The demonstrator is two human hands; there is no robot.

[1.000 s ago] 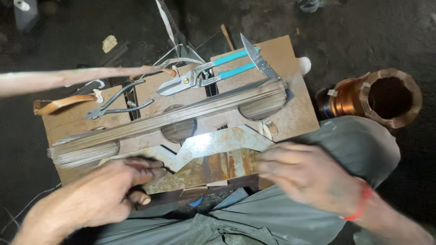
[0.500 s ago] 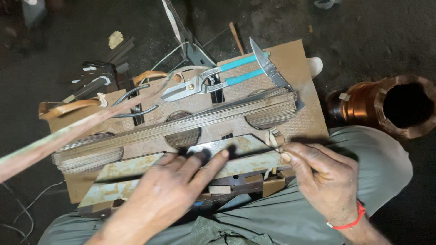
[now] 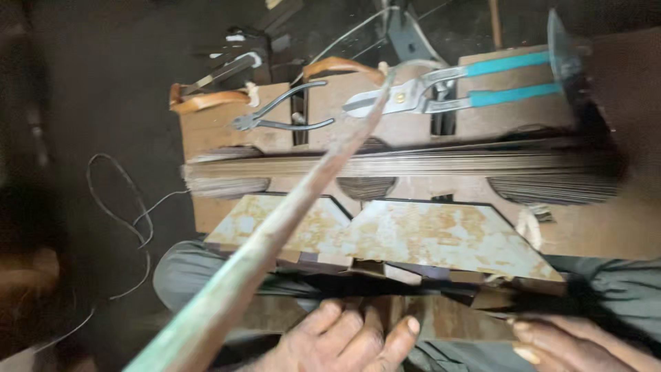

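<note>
At the near edge: I see both hands low in the picture, over the lap, against the stack of rusty metal plates (image 3: 441, 238).
Left hand (image 3: 344, 341): fingers spread wide and laid flat on the near edge of a dark plate; I see nothing clasped in it.
Right hand (image 3: 571, 344): only knuckles and fingertips show at the near right corner, touching the same plate edge; I cannot tell whether it grips anything.
Rusty plates: notched, pale and rust-spotted, lying side by side on the wooden board (image 3: 606, 227), just far of the hands.
Thin strip bundle (image 3: 413, 165): a long flat stack running left to right across the board, beyond the plates.
Long rod (image 3: 275, 255): blurred, slanting from the near left up toward the far middle, crossing over plates and bundle.
Snips (image 3: 454, 89): teal-handled, lying on the far part of the board, to the right.
Pliers (image 3: 275, 114): grey, far left on the board.
Wire (image 3: 131, 213): looping over the dark floor at left.
</note>
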